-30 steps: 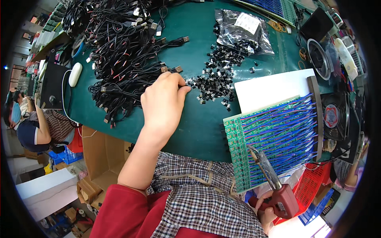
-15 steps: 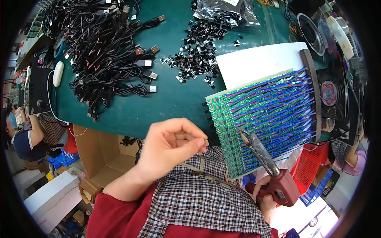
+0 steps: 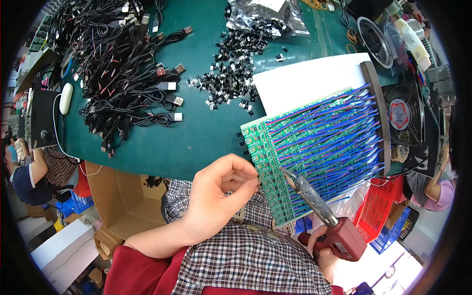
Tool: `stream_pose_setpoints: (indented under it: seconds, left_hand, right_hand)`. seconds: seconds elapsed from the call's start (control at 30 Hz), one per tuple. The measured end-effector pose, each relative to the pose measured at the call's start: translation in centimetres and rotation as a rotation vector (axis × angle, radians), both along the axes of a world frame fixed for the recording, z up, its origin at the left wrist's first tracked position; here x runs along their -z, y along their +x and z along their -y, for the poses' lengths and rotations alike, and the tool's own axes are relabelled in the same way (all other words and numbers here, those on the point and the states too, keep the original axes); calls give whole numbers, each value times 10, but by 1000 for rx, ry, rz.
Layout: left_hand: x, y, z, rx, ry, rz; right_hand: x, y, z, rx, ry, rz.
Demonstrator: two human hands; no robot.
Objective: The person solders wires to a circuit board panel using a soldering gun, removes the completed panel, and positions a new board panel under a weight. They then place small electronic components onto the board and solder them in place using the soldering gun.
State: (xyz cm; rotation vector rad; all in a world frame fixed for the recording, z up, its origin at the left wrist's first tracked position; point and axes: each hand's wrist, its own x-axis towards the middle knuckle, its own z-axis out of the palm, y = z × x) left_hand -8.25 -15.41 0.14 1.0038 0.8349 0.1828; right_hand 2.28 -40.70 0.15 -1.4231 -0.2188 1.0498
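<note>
My left hand [image 3: 214, 199] is closed in a pinch at the left edge of a panel of green circuit boards [image 3: 260, 147]. Whatever lies between its fingertips is too small and hidden to make out. Rows of blue and red wires [image 3: 327, 130] run across the panel to a dark bar [image 3: 377, 115] along its right end. In my right hand [image 3: 322, 251], at lower right, is a dark red soldering gun [image 3: 346, 239]. Its tip hangs over the panel's left part, close to the pinching fingers; I cannot tell whether it touches. Several black connectors [image 3: 242, 139] jut from the upper left edge.
A heap of black USB cables [image 3: 123, 73] covers the table's left. Small loose black connectors [image 3: 231, 69] lie mid-table, below a clear plastic bag [image 3: 268, 17]. White board [image 3: 309, 78] sits behind the panel. A fan [image 3: 400, 114] stands right; a cardboard box [image 3: 118, 196] is below left.
My left hand has moved right, up to the panel's edge. The soldering gun still points at the panel in my right hand. The whole view has shifted slightly.
</note>
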Motion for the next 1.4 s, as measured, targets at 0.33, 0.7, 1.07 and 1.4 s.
stream_pose_setpoints:
  seconds: [0.33,0.7,1.07,1.4]
  left_hand:
    - [5,6,2,11,220,15]
    - [6,9,1,19,206,-2]
    - [6,9,-1,28,168,12]
    - [8,9,-1,24,177,5]
  right_hand:
    - [5,1,8,-10,9,-13]
    - [9,8,0,-47,9,82]
    - [13,7,-1,-127,38,159]
    - [14,-5,6,-116,-365,454]
